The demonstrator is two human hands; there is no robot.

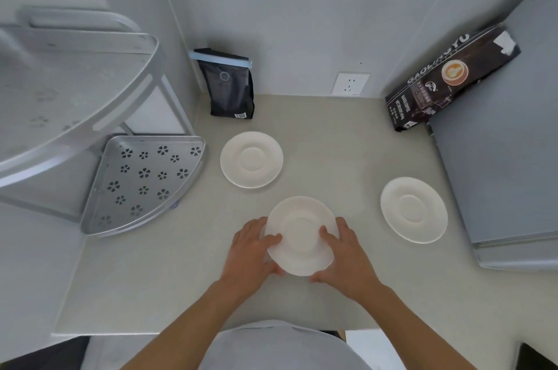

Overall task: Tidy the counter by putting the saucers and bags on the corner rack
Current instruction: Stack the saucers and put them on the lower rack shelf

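Observation:
Three white saucers are in view on the beige counter [187,285]. My left hand [252,251] and my right hand [347,254] both grip the nearest saucer [302,233], one on each side of its rim. A second saucer [251,159] lies near the rack, and a third saucer [413,209] lies to the right. A small black bag [229,88] with a blue clip leans on the back wall. A larger black coffee bag [447,79] leans at the right. The silver corner rack [142,182] stands at the left, its lower shelf bare and its upper shelf [69,91] above.
A grey appliance [507,176] fills the counter's right side, touching the large coffee bag. A wall socket [350,84] sits low on the back wall. The counter's front edge runs just in front of my body.

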